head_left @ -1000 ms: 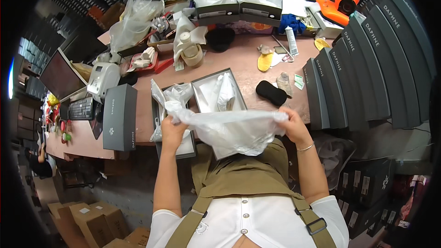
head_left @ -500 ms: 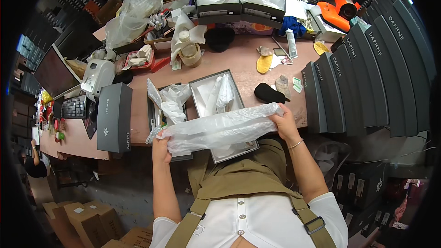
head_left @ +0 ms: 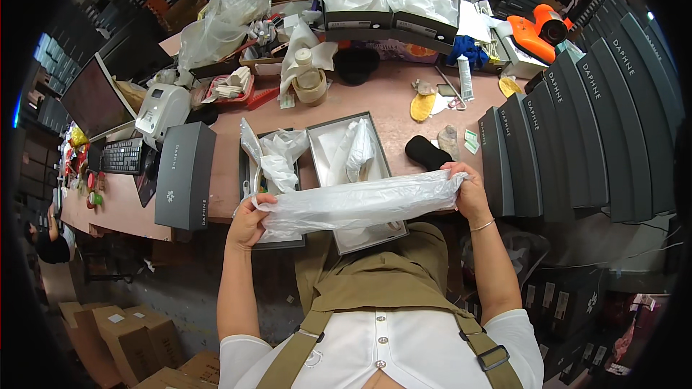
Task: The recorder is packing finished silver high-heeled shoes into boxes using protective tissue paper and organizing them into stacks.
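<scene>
A long strip of thin white wrapping, plastic or tissue, [head_left: 360, 203] is stretched between my two hands above the table's near edge. My left hand [head_left: 250, 220] grips its left end, and my right hand [head_left: 472, 191] pinches its right end. Below the strip is an open shoebox [head_left: 315, 145] with a paper-wrapped item [head_left: 360, 153] inside; the strip covers its middle. Just left of it, another dark box part [head_left: 300, 240] holds crumpled white tissue [head_left: 281, 162]. A black padded item [head_left: 427, 153] lies beyond my right hand.
Dark shoeboxes [head_left: 569, 119] stand in a row at the right. One more shoebox [head_left: 184, 176] stands upright at the left, near a label printer [head_left: 163, 112] and keyboard [head_left: 121, 156]. Tissue-filled boxes [head_left: 358, 23], a tape roll [head_left: 311, 90] and an orange handheld tool [head_left: 532, 39] are farther back.
My hands have moved farther apart, pulling the white wrapping wider and flatter. The whole view has shifted slightly.
</scene>
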A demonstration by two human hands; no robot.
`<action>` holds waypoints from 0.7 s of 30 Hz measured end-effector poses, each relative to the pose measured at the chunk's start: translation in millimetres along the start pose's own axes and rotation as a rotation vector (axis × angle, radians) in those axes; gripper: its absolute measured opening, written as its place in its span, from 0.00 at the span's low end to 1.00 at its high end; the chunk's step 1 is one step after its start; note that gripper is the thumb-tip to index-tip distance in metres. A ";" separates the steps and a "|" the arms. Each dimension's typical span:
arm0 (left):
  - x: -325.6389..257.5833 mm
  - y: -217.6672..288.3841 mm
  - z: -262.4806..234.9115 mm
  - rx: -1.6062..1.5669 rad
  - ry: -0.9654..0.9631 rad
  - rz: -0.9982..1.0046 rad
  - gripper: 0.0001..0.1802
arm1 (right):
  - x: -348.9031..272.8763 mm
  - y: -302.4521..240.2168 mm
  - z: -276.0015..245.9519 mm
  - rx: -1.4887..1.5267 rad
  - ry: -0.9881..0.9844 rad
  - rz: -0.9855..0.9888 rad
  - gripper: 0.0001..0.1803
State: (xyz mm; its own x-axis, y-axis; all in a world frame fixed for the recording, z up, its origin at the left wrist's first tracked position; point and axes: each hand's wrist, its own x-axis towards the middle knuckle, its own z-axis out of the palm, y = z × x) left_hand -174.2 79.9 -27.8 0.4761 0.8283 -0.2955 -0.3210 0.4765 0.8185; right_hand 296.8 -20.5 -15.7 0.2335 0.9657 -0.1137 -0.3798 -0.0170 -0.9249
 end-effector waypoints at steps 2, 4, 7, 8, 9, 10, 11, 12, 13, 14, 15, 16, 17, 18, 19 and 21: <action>2.9 3.5 2.3 0.058 -0.003 0.006 0.08 | 1.3 1.1 -5.3 0.001 0.051 0.132 0.11; 2.8 16.9 10.7 0.039 -0.139 -0.053 0.07 | 3.0 9.4 -20.9 -0.049 0.039 0.183 0.11; 4.9 22.5 12.4 0.222 -0.085 -0.106 0.10 | 0.2 13.2 -32.2 -0.074 -0.019 0.228 0.10; 6.3 23.4 10.8 0.319 -0.021 -0.115 0.11 | -0.7 11.7 -33.8 -0.300 -0.108 0.143 0.09; 11.5 22.7 11.7 0.651 0.055 -0.077 0.10 | -3.1 8.3 -36.2 -0.524 -0.197 0.054 0.09; 10.4 22.1 13.4 0.745 0.041 -0.025 0.09 | -5.8 3.2 -38.7 -0.747 -0.287 -0.041 0.09; 9.4 29.5 30.5 0.843 0.021 0.028 0.10 | -10.0 -9.2 -38.7 -0.926 -0.342 0.035 0.08; 8.5 34.3 39.3 0.938 0.001 0.084 0.11 | -11.8 -20.2 -42.5 -1.098 -0.359 0.086 0.08; 8.4 37.0 37.1 0.936 -0.022 0.059 0.16 | -13.0 -30.1 -47.2 -1.271 -0.372 0.137 0.08; 7.8 41.4 42.4 0.946 -0.039 0.093 0.17 | -15.3 -44.7 -47.8 -1.452 -0.383 0.193 0.08; 3.9 50.2 53.1 0.956 -0.049 0.124 0.18 | -14.3 -67.9 -24.9 -1.440 -0.348 0.263 0.08; 1.4 56.9 62.6 0.968 -0.068 0.151 0.18 | -12.1 -78.2 -5.9 -1.221 -0.358 0.071 0.10; 0.4 60.5 67.8 0.949 -0.088 0.151 0.21 | -10.6 -82.7 14.3 -0.992 -0.356 -0.109 0.14; -1.1 64.1 72.8 0.960 -0.120 0.163 0.22 | -6.0 -84.9 38.4 -0.854 -0.453 -0.061 0.23; -0.3 69.4 79.6 0.975 -0.158 0.173 0.22 | -1.2 -84.6 65.4 -0.960 -0.572 -0.163 0.29; -2.9 78.6 91.5 0.981 -0.201 0.217 0.24 | 12.0 -60.6 106.3 -1.020 -0.756 -0.288 0.36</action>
State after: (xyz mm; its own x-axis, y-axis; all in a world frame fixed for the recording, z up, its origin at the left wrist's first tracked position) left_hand -126.0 88.0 82.5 0.6451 0.7601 -0.0789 0.3514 -0.2034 0.9139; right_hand 227.5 19.7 77.6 -0.4934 0.8680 0.0560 0.5244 0.3482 -0.7770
